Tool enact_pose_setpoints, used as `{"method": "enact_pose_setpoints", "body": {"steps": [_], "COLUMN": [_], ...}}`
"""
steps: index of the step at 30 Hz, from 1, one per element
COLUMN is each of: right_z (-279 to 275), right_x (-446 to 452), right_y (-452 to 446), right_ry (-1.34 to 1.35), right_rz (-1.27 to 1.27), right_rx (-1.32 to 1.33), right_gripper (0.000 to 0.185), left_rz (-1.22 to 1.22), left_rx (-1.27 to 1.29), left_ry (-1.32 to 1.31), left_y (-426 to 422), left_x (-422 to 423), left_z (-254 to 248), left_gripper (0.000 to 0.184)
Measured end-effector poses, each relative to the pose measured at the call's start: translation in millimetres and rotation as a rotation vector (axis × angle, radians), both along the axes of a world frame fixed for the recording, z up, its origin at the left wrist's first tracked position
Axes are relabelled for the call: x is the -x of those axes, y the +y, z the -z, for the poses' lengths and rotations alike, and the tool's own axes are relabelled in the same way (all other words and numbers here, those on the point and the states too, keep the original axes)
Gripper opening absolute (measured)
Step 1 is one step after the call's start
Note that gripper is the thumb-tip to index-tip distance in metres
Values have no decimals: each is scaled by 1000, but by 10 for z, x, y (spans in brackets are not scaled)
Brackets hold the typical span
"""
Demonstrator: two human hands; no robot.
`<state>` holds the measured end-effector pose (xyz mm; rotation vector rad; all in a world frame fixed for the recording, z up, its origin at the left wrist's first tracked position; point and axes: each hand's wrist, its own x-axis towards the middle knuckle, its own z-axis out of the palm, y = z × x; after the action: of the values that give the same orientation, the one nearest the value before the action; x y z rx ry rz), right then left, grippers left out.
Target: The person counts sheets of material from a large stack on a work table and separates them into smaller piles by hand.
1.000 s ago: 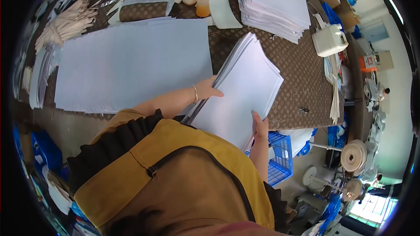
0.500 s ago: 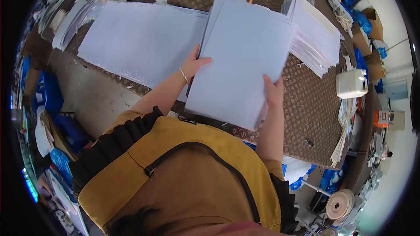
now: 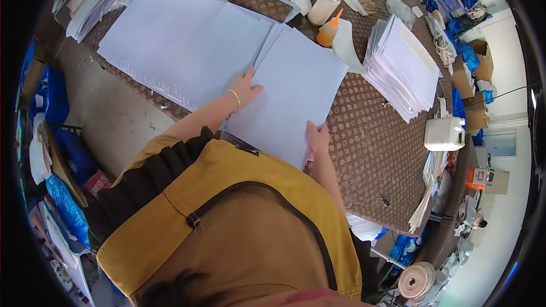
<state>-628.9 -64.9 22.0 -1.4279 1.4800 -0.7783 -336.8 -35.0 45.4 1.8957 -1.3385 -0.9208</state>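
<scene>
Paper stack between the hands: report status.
Left hand at left edge, right hand at right edge. Paper stack beside spread sheets. Orange-tipped bottle beyond far edge.

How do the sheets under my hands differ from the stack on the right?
Your left hand and right hand touch the sheets; neither touches the stack. The sheets' top looks plain; the stack has a cream piece on top. The sheets show little side edge; the stack shows a thick side. Both look whitish.
</scene>
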Motion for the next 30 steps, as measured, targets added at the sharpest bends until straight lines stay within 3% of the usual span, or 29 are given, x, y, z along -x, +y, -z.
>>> {"method": "enact_pose_setpoints", "body": {"steps": [2,6,9,19,23,26,30], "right_z": [68,85,-135,-54,-43,3,-6], "right_x": [1,241,291,505,526,565,607], "right_y": [-6,-69,-53,-48,-86,-71,-31], "right_ry": [-65,-70,-339,-326,-388,-451,-534], "right_rz": [-7,167,196,206,186,186,177], "right_rx": [22,-167,-335,-385,-412,-424,-423], "right_gripper": [50,49,49,51,48,45,45], "left_rz": [19,181,255,337,307,95,-23], "left_rx": [-43,-176,-198,-198,-150,0,-17], "left_ry": [-336,-535,-518,-476,-472,-268,-153], "left_y": [-8,20,-31,77,99,67,77], "left_x": [127,272,294,429,433,335,217], "left_z": [-28,-126,-145,-262,-241,-35,-15], "left_gripper": [85,88,91,91,82,71,65]}}
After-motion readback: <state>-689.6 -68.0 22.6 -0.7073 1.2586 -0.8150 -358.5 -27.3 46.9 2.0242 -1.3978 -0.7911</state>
